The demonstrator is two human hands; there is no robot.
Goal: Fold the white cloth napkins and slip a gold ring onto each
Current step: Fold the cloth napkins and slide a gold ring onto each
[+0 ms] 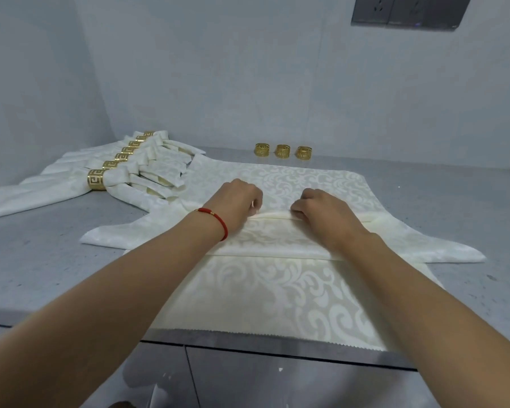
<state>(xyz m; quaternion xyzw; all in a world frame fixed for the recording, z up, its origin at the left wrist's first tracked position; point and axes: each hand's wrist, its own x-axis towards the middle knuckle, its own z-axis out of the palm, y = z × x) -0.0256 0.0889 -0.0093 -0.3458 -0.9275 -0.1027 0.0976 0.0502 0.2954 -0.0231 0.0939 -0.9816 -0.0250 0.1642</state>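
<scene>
A white patterned napkin point(280, 293) lies spread on the grey counter point(42, 260), with a pleated fold running across its middle. My left hand point(236, 201) and my right hand point(321, 212) sit side by side on that fold, fingers curled and pinching its top crease. Three loose gold rings point(282, 150) stand in a row near the back wall. At the left, several folded napkins point(130, 175) lie in an overlapping row, each with a gold ring point(95, 179) around it.
The napkin's near edge hangs slightly over the counter's front edge point(248, 340). Bare counter shows to the right point(454, 195) and front left. A dark socket panel point(409, 11) is on the wall, top right.
</scene>
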